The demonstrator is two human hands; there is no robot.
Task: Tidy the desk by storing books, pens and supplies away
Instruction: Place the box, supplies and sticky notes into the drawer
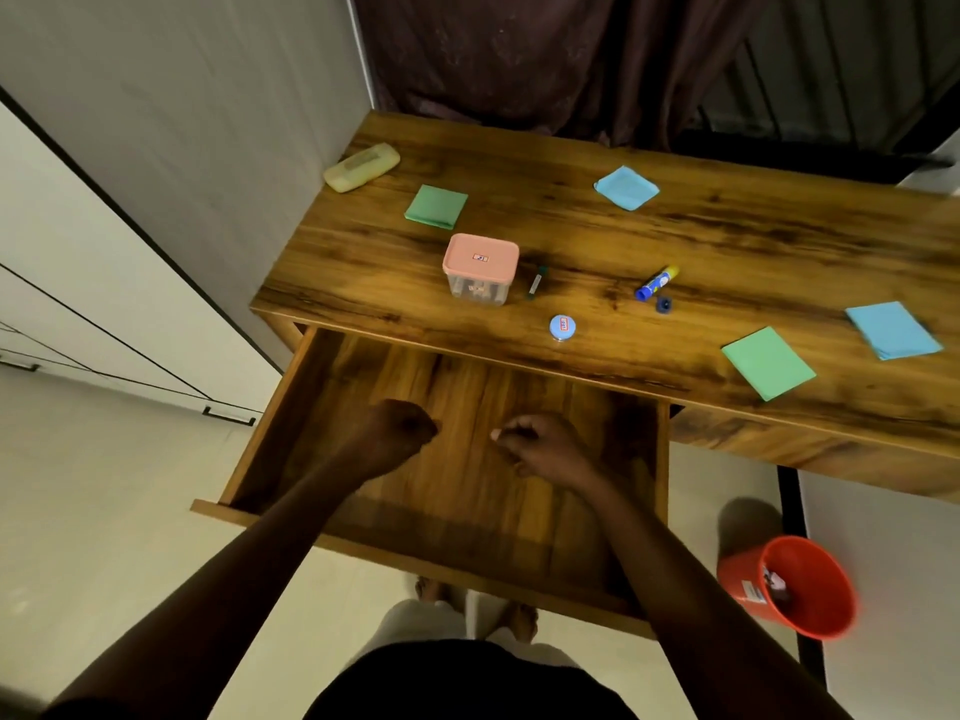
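The wooden desk (727, 241) has its drawer (270, 418) pulled out, with nothing inside. My left hand (397, 436) and my right hand (540, 444) hover over the drawer, both with fingers curled and holding nothing. On the desk stand a clear box with a pink lid (480, 267), a dark pen (536, 283) right of it, a small round blue tin (562, 327), and a blue and yellow glue stick (657, 283) with its blue cap (664, 304) beside it. Two green pads (436, 206) (769, 362) and two blue pads (627, 187) (892, 330) lie scattered.
A pale yellow case (362, 166) lies at the desk's far left corner. A red bin (795, 587) stands on the floor to the right of the drawer. A dark curtain (519, 59) hangs behind the desk, and white cabinets (78, 304) line the left wall.
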